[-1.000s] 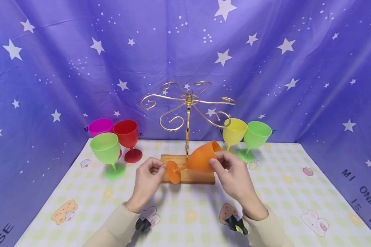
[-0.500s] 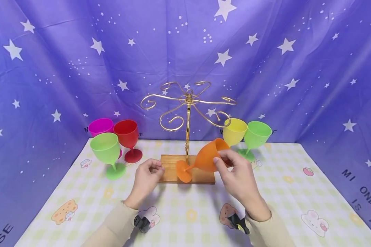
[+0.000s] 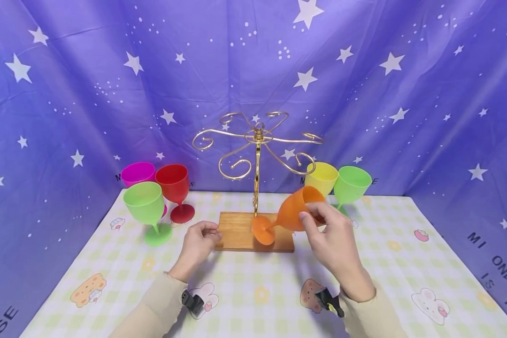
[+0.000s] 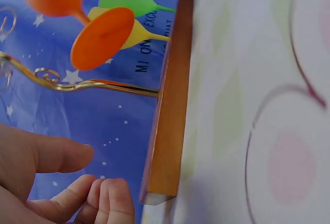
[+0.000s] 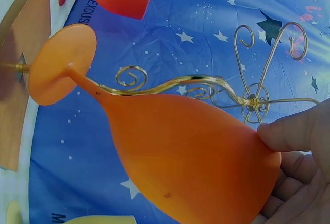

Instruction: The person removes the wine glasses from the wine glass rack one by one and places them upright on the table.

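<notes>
My right hand pinches an orange goblet by its bowl near the rim, thumb on the near side. The goblet is tilted, rim up to the right, with its round foot down to the left in front of the stand's base. In the right wrist view the thumb presses the goblet's bowl. My left hand holds nothing; its fingers are loosely bent beside the left end of the wooden base. A gap shows between its thumb and fingertips in the left wrist view. The gold stand rises from that base, its curled arms bare.
To the left stand a magenta goblet, a red goblet and a light green goblet. A yellow goblet and a green goblet stand at the back right. A starry blue curtain hangs behind the checked tablecloth.
The orange goblet has moved right and slightly up with my right hand. My left hand, near the goblet's foot a second ago, is now apart from it and slightly lower.
</notes>
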A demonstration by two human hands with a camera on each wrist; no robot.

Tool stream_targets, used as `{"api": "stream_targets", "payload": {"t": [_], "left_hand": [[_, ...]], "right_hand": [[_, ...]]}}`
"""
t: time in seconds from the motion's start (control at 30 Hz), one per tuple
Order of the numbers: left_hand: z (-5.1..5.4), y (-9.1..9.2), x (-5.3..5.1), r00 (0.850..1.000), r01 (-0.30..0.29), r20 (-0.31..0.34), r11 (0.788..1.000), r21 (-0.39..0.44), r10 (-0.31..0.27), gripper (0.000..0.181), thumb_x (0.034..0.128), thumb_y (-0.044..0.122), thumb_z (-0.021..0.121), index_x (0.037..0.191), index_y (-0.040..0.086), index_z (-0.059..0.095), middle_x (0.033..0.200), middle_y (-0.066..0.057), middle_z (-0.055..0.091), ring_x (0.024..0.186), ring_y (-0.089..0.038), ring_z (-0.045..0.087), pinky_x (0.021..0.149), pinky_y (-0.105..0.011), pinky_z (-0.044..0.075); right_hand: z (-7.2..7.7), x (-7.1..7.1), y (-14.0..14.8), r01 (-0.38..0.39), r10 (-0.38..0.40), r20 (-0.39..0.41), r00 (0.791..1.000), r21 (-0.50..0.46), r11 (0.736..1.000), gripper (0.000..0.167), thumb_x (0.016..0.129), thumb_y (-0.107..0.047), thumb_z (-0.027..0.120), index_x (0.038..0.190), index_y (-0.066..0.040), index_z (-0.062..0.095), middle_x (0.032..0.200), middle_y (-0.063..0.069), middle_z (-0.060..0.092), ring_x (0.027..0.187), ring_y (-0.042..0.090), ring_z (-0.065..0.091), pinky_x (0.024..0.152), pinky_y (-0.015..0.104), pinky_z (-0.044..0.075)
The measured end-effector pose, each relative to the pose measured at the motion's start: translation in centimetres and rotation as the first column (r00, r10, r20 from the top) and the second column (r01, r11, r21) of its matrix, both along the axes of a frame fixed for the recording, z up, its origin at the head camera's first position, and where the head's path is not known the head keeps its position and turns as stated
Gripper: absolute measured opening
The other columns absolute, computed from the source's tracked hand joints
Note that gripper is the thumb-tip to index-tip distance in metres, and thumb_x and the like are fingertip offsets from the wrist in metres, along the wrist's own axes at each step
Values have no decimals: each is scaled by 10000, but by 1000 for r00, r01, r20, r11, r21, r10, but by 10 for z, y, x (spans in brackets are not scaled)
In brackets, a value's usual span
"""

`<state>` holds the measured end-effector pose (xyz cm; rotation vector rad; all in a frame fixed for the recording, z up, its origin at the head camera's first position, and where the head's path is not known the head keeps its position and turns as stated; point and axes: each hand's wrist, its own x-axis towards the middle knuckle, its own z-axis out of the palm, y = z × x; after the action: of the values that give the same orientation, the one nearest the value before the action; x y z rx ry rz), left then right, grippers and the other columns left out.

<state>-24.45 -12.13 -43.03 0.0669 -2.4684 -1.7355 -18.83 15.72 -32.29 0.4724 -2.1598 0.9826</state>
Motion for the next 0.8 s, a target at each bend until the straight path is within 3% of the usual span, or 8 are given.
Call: {"api": "stream_targets", "payload": {"t": [0.13,0.33,0.5,0.8], "left_hand": [[-5,-2,-2,998,-16,62,996,83,11,233,779,-18,680,1002,-75,647,895,-130,643,736,-168,589,634,-266,500],[-8,-1,-3,992,-32,127,990,137,14,266,784,-25,664,1044,-75,643,919,-131,632,721,-162,586,655,-305,513],[-10,-1,-3,987,-45,161,987,153,20,281,792,-37,667,1068,-79,633,941,-141,636,765,-168,595,683,-291,513],[-13,-3,-4,987,-36,162,992,124,16,262,794,-58,668,1052,-90,639,939,-163,643,793,-185,608,675,-250,511]], "right_hand": [[0,-1,3,17,-17,-19,1000,10,1000,107,810,15,679,860,-81,674,773,-27,596,713,104,528,669,157,416],[1,-4,7,44,-42,-61,997,24,999,118,807,25,673,864,-78,690,777,-17,615,712,101,525,659,155,405],[3,-7,13,67,-62,-90,994,46,997,118,800,43,681,878,-45,698,774,15,620,710,124,516,660,177,384],[2,-10,21,104,-99,-91,991,52,993,113,808,21,683,898,-43,705,791,24,634,714,127,521,652,184,391]]}}
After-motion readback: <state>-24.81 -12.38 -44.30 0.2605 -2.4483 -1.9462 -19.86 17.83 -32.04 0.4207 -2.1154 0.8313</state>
